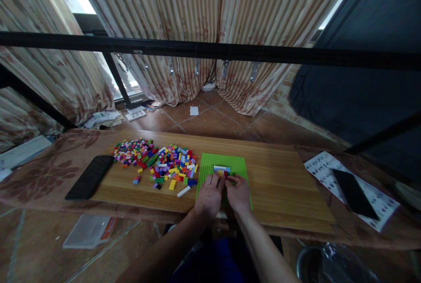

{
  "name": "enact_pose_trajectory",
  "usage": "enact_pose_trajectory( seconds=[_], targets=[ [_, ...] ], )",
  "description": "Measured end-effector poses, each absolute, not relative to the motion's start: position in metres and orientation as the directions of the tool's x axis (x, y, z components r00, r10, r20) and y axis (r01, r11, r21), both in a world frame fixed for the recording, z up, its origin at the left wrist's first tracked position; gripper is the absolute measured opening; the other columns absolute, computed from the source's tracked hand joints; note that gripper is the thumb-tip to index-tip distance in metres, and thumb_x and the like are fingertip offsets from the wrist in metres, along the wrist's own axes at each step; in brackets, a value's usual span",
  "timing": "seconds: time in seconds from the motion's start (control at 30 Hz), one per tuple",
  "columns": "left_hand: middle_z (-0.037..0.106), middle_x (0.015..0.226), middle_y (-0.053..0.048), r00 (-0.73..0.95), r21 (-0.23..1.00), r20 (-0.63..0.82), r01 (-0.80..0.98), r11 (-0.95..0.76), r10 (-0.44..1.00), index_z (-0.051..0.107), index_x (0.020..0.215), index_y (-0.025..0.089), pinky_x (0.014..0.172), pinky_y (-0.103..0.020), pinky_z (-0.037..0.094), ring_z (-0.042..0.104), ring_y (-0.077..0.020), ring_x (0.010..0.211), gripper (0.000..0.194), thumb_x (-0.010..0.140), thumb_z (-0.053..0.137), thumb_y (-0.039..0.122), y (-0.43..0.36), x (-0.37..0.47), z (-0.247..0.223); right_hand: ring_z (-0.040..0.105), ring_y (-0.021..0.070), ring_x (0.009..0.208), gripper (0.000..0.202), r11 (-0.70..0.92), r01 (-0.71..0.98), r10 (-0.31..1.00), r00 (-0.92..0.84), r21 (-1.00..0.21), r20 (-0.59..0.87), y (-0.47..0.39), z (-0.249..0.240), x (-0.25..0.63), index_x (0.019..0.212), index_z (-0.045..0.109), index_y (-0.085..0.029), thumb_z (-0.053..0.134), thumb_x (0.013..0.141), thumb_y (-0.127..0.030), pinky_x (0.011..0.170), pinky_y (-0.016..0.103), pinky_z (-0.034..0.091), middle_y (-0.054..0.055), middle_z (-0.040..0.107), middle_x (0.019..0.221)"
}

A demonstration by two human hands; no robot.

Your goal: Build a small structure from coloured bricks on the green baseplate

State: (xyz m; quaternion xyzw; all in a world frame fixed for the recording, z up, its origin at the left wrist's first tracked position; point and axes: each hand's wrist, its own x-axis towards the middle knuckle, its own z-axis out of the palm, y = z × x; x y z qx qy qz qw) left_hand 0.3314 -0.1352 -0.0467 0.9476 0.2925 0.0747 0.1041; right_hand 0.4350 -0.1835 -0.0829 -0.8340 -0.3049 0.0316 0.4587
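Left hand (209, 192) and right hand (238, 190) nearly together, fingers curled at the small brick build (221, 168) on the green baseplate (205, 160). Grip hidden; cannot tell. Risk: uneven pressing could seat a brick askew; a leftward elbow swing could scatter loose bricks (177, 162).

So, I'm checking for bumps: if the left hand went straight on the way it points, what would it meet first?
Probably the small brick build on the green baseplate, just ahead of the left hand; whether they touch is unclear from this angle.
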Motion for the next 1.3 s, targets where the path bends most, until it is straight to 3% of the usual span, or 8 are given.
enact_pose_trajectory(
  seconds=[0.33,0.57,0.97,1.1,1.3],
  targets=[
    [0.042,0.137,-0.016,0.832,0.206,0.081,0.525,-0.826,0.549,0.037,0.139,0.014,0.091,-0.039,0.046,0.045,-0.0280,0.113,0.056,0.084,0.040,0.008,-0.136,0.329,-0.050,0.060,0.0308,0.096,0.026,-0.394,0.452,0.536,0.820,-0.800,0.199,-0.177,-0.085,0.439,0.072,0.070,-0.019,0.050,0.071,-0.034,0.083,0.046,0.044,0.016,0.067,0.094],
    [0.043,0.136,-0.016,0.832,0.195,0.106,0.520,-0.832,0.545,0.037,0.138,0.014,0.091,-0.040,0.046,0.046,-0.0276,0.113,0.056,0.083,0.040,0.007,-0.136,0.330,-0.055,0.065,0.0246,0.078,0.026,-0.311,0.418,0.608,0.778,-0.854,0.160,-0.177,-0.079,0.445,0.075,0.072,-0.021,0.050,0.075,-0.034,0.071,0.036,0.049,0.008,0.071,0.074],
    [0.044,0.136,-0.018,0.833,0.248,0.115,0.503,-0.828,0.540,0.042,0.135,0.010,0.096,-0.042,0.044,0.046,-0.0295,0.115,0.054,0.081,0.039,0.005,-0.137,0.325,-0.045,0.067,0.0223,0.078,0.030,-0.285,0.307,0.645,0.762,-0.908,0.056,-0.195,-0.064,0.453,0.087,0.073,-0.018,0.052,0.076,-0.037,0.075,0.036,0.050,0.007,0.074,0.087],
    [0.045,0.135,-0.017,0.828,0.279,0.127,0.499,-0.820,0.546,0.044,0.135,0.011,0.098,-0.041,0.043,0.044,-0.0284,0.116,0.054,0.081,0.039,0.004,-0.136,0.325,-0.048,0.066,0.0223,0.079,0.031,-0.290,0.368,0.699,0.712,-0.883,0.067,-0.203,-0.056,0.450,0.092,0.071,-0.017,0.053,0.077,-0.038,0.075,0.036,0.049,0.008,0.073,0.088],
    [0.045,0.135,-0.014,0.826,0.347,0.126,0.482,-0.804,0.549,0.044,0.135,0.012,0.101,-0.040,0.041,0.043,-0.0263,0.117,0.056,0.080,0.040,0.004,-0.134,0.322,-0.048,0.065,0.0201,0.074,0.030,-0.360,0.550,0.793,0.606,-0.754,0.065,-0.202,-0.050,0.442,0.100,0.069,-0.018,0.050,0.079,-0.031,0.071,0.033,0.049,0.006,0.071,0.085]
  ],
)
